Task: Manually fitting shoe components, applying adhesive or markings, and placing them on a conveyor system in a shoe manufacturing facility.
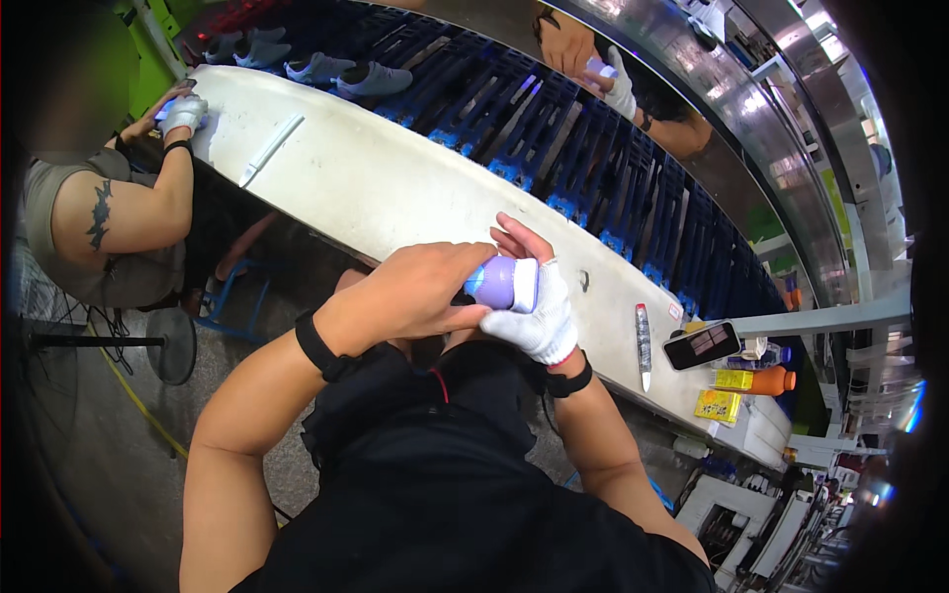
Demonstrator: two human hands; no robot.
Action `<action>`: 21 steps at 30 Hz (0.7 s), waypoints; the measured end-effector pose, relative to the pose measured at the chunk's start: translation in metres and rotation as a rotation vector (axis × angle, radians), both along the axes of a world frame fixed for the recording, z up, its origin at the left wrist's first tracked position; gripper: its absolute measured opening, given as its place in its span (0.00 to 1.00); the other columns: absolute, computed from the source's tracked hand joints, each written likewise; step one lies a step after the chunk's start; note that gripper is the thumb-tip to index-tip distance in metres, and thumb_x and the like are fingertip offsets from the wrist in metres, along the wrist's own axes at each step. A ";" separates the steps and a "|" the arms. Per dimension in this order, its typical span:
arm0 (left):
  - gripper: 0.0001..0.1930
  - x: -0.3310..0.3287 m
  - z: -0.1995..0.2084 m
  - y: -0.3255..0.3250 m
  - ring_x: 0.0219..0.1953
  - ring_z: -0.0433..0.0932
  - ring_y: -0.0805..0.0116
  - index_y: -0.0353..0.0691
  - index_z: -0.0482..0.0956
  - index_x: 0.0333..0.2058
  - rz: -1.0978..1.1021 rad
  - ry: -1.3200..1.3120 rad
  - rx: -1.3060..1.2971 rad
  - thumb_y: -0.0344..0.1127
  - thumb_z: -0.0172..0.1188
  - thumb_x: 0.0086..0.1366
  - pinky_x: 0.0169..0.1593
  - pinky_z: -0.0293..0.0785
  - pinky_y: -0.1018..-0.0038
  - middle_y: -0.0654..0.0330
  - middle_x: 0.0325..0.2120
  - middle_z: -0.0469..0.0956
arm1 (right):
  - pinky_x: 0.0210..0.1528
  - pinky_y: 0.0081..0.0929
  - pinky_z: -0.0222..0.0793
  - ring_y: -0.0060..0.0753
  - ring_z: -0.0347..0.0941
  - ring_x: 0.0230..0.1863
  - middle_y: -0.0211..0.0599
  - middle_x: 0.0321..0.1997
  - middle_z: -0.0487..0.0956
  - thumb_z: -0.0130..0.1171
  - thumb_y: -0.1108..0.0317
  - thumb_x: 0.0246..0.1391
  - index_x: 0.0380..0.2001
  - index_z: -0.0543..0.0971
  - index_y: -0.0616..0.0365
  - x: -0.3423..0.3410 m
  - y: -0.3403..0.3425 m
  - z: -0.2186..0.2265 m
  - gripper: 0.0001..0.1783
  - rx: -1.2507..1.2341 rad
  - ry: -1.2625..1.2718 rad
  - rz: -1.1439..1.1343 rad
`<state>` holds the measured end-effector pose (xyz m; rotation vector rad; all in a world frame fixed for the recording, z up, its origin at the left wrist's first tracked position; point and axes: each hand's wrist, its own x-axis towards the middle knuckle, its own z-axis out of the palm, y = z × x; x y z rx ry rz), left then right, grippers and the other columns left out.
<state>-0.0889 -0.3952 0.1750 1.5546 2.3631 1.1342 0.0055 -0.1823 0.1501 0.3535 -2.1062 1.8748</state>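
Note:
Above the near edge of the long white worktop [386, 168], a purple shoe [492, 283] with a white sole edge is between my hands, seen end-on. My bare left hand [415, 289] wraps round its left side, thumb below. My right hand [542, 321], in a white glove with bare fingers showing, cups it from below and the right. The two hands hide much of the shoe.
Grey shoes [374, 81] stand on the dark slatted conveyor [554, 148] beyond the worktop. A co-worker's gloved hand [184, 115] is at the far left. A white-handled tool [271, 150], a red-and-black-handled knife [644, 346], a phone [702, 345] and an orange bottle [769, 381] lie on the worktop.

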 end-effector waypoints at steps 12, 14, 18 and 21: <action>0.39 -0.020 -0.013 -0.012 0.43 0.87 0.31 0.31 0.77 0.55 0.177 -0.331 -0.106 0.49 0.86 0.55 0.48 0.83 0.50 0.35 0.36 0.87 | 0.56 0.35 0.72 0.31 0.74 0.48 0.36 0.48 0.75 0.51 0.57 0.82 0.59 0.73 0.56 -0.039 -0.029 -0.040 0.15 -0.743 0.131 -0.160; 0.38 -0.020 -0.016 -0.011 0.42 0.87 0.31 0.30 0.77 0.53 0.197 -0.301 -0.120 0.50 0.86 0.55 0.47 0.83 0.50 0.34 0.35 0.87 | 0.57 0.36 0.72 0.31 0.74 0.49 0.37 0.50 0.74 0.51 0.57 0.82 0.59 0.73 0.55 -0.042 -0.027 -0.039 0.15 -0.792 0.115 -0.108; 0.36 -0.022 0.001 -0.004 0.40 0.88 0.32 0.29 0.77 0.50 0.206 -0.210 -0.229 0.50 0.85 0.55 0.45 0.83 0.49 0.36 0.32 0.87 | 0.60 0.33 0.70 0.28 0.71 0.52 0.34 0.56 0.71 0.51 0.58 0.82 0.60 0.72 0.52 -0.035 -0.023 -0.037 0.14 -0.622 0.002 -0.046; 0.36 -0.022 0.008 0.016 0.37 0.87 0.33 0.33 0.76 0.49 0.160 -0.085 -0.284 0.50 0.85 0.53 0.43 0.83 0.49 0.40 0.29 0.86 | 0.62 0.31 0.69 0.26 0.68 0.55 0.32 0.58 0.70 0.51 0.57 0.82 0.61 0.71 0.52 -0.028 -0.017 -0.028 0.14 -0.333 -0.038 -0.073</action>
